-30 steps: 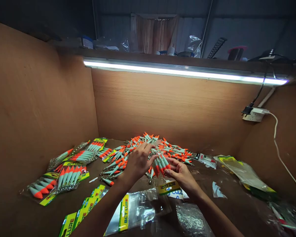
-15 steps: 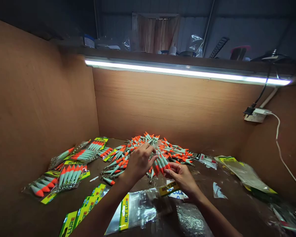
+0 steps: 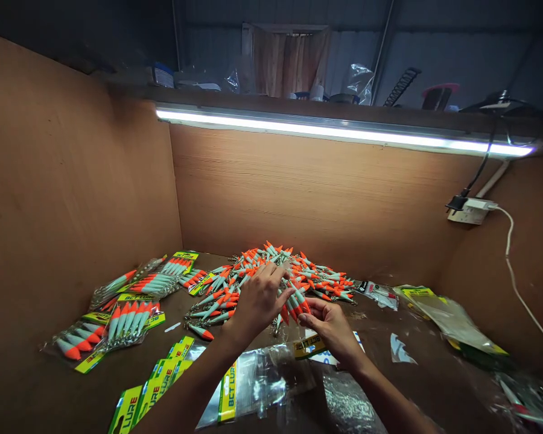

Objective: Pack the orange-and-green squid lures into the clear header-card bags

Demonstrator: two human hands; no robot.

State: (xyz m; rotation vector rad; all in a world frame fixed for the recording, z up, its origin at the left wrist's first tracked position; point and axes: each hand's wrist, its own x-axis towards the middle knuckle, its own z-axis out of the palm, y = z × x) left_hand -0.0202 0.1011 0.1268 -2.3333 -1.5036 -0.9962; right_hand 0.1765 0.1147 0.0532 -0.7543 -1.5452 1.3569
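Both hands are in over the heap now; the left hand [image 3: 256, 299] lies palm-down on the near edge of the pile of lures [image 3: 271, 271], fingers spread and bent onto the orange-and-pale-green bodies, and whether it has actually pinched one I cannot tell; the right hand [image 3: 330, 325] sits just beside it, clenched round a small bunch of lures [image 3: 294, 304] that fans up out of its fingers, orange tips pointing up and away; the two hands are nearly touching at that bunch. The pile itself spreads across the middle of the brown worktable [image 3: 36, 392], close to the back wall; under the right wrist lies an empty clear bag with a yellow header card [image 3: 308, 346], and nearer the body more empty bags [image 3: 228, 389] overlap in a loose row; off to the left, filled packs [image 3: 127, 319] lie side by side, each with a row of lures; crumpled plastic bags [image 3: 452, 319] sit on the right; a strip light [image 3: 339, 134] glows above.
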